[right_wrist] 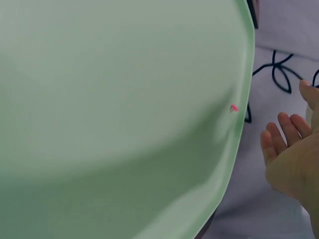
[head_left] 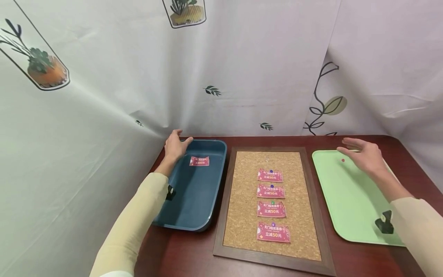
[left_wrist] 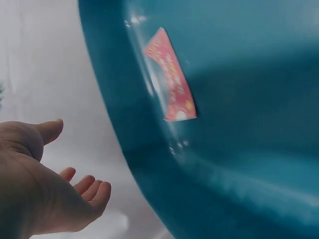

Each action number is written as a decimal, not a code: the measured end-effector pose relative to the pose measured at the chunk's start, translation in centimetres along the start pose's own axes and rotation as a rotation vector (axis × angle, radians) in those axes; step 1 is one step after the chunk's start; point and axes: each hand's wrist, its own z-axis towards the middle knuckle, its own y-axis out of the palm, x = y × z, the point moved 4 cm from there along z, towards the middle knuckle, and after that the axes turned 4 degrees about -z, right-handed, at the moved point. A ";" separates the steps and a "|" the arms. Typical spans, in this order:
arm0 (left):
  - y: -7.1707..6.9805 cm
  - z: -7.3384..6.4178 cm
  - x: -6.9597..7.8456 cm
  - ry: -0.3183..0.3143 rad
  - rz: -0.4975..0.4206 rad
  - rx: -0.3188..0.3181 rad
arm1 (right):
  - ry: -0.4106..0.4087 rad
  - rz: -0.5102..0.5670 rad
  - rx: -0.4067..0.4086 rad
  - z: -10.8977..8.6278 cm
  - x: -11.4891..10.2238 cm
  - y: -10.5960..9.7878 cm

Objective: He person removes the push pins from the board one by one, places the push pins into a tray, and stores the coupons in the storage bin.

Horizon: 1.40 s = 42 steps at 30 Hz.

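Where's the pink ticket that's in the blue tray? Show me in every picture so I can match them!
Head: the pink ticket is just left of and below the picture's middle.
Left wrist: the pink ticket is above the middle, turned so it slants steeply.
Right wrist: not in it.
Shared landmark: the blue tray, seen in the head and left wrist views only.

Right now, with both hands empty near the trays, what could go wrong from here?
The red pin is tiny and lies near the rim of the green tray, so the right hand might fumble it or get pricked. The loose coupon looks thin and lies in the blue tray, so the left hand could struggle to lift it, or crease it.
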 end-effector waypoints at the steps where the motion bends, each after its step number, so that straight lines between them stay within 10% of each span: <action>1: -0.1 -0.1 0.3 0.009 -0.013 -0.002 | -0.007 0.012 -0.004 0.0 -0.3 0.2; 29: 4.1 -3.4 11.6 0.119 -0.305 -0.174 | -0.223 0.119 -0.290 -1.0 -11.3 7.6; 42: 7.7 -5.6 14.6 0.175 -0.336 -0.274 | -0.252 0.190 -0.373 -2.0 -13.0 10.7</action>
